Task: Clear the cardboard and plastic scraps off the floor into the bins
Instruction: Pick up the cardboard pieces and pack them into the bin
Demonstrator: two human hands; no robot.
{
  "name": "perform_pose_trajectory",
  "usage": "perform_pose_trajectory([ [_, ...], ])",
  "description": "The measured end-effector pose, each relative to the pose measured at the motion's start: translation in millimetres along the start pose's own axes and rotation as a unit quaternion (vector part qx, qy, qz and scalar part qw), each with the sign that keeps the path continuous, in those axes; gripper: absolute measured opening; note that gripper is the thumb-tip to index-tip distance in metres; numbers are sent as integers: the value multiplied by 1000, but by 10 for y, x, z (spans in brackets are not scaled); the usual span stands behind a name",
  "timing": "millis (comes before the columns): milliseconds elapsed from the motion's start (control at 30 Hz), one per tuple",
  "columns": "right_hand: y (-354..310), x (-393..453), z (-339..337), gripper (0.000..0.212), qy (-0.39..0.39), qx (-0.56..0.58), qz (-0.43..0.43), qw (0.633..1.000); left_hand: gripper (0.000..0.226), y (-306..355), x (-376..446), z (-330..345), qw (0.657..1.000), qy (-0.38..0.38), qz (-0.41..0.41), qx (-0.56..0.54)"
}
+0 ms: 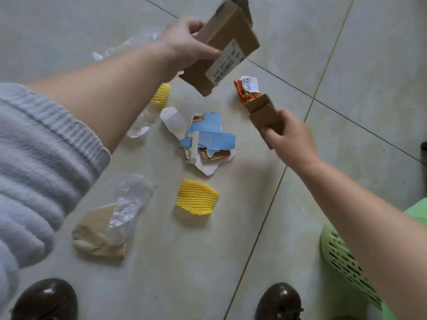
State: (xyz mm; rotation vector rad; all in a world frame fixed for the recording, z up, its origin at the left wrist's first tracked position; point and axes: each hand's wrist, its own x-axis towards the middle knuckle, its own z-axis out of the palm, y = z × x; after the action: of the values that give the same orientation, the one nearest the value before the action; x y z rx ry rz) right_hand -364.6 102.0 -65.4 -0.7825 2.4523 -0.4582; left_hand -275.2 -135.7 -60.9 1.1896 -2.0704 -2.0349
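Note:
My left hand (184,42) grips a large brown cardboard piece (228,40) with a white barcode label, held up above the floor. My right hand (288,137) grips a smaller brown cardboard scrap (265,114). Below them on the tiled floor lie a blue and white torn carton (205,137), a yellow ribbed foam piece (197,197), a second yellow foam piece (160,94), an orange wrapper with a white tag (246,88), clear plastic film (132,199) over beige cardboard (94,236), and more clear plastic (124,48) at the far left.
A green perforated bin (342,259) stands at the right edge, partly behind my right forearm. My two brown shoes (46,299) (280,301) are at the bottom. A dark object (424,148) shows at the far right edge.

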Motion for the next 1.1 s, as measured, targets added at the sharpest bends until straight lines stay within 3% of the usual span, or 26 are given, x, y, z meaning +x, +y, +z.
perform_pose_trajectory([
  [100,-168,-77,8,2,-31,200,110,973,18,40,-230,-295,987,-138,-36,-70],
  [200,-326,-152,167,11,-136,274,147,941,21,-156,-468,-458,955,-232,-162,-90],
  [300,-443,-189,367,9,-161,265,136,941,21,-441,-697,-480,927,-241,-286,-42],
  [367,-488,-183,467,8,-138,239,125,953,14,-539,-804,-468,923,-213,-315,-54],
  [467,-544,-190,562,13,-105,201,113,967,5,-572,-857,-407,937,-148,-310,-67],
  [633,-562,-217,678,10,-40,210,132,968,22,-630,-850,-97,964,-32,-243,-100],
  [733,-553,-233,696,8,-43,289,173,940,29,-658,-821,3,964,4,-216,-156],
  [900,-532,-231,566,13,-64,476,237,845,32,-657,-805,-75,969,11,-162,-186],
  [1100,-602,-294,396,15,-37,525,263,809,30,-567,-789,-12,973,37,-117,-195],
])
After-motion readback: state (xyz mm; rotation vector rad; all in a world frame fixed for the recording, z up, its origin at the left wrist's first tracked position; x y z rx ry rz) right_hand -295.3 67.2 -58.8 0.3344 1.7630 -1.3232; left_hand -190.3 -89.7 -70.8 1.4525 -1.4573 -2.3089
